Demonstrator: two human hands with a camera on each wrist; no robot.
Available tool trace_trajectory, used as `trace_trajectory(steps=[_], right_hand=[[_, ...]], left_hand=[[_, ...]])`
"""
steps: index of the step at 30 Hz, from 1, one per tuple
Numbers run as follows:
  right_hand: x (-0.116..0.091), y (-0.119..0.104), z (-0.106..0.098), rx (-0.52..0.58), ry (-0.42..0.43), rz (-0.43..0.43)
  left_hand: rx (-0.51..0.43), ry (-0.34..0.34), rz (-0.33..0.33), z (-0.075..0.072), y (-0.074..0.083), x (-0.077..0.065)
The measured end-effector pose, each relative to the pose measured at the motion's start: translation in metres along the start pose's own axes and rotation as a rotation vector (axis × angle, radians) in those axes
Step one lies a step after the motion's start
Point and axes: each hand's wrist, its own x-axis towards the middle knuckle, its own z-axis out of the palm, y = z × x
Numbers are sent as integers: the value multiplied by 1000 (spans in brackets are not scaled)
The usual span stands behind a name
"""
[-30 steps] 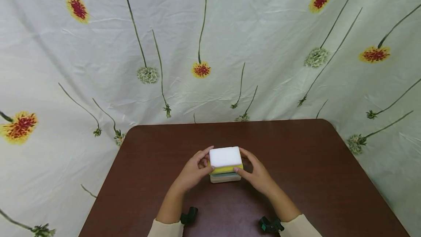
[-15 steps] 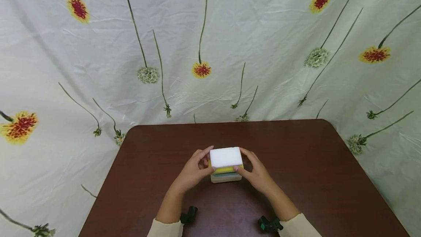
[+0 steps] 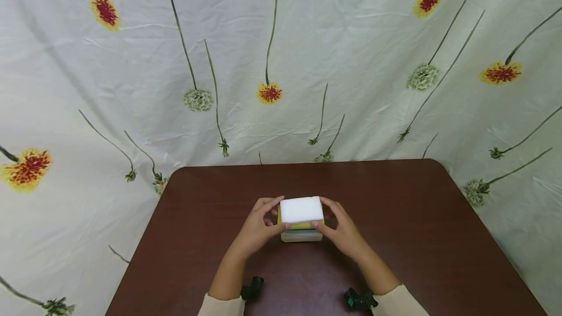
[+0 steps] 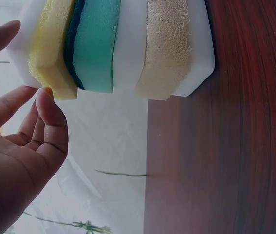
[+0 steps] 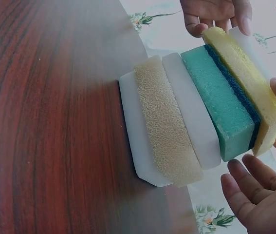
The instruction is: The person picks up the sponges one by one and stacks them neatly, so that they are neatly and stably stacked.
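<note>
A stack of sponges stands between both hands. On top lies a white sponge (image 3: 301, 209), with a yellow sponge (image 5: 245, 80) right under it. Lower come a teal sponge (image 4: 96, 46) with a dark blue scouring layer, a white sponge (image 4: 129, 46), a beige porous sponge (image 4: 169, 48) and a white sponge (image 4: 203, 48) on the table. My left hand (image 3: 256, 223) grips the top white sponge at its left side, lower fingertips at the yellow corner. My right hand (image 3: 344, 230) holds its right side, thumb at the front edge, other fingers spread beside the teal sponge.
The dark reddish-brown table (image 3: 219, 184) has rounded far corners. Behind and beside it hangs a white cloth (image 3: 237, 126) printed with flowers. Each wrist wears a black camera strap, the left strap (image 3: 252, 287) and the right strap (image 3: 361, 299).
My left fingers have shifted slightly at the sponge's side, and a little more of the yellow sponge shows at its left edge. My right hand has barely moved.
</note>
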Motion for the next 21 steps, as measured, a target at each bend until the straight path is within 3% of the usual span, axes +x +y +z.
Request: trace_trajectory(steps=[21], right_hand=[[-2,-2,0,0,8,-3]], left_hand=[[57,8,-2,1,1,0]])
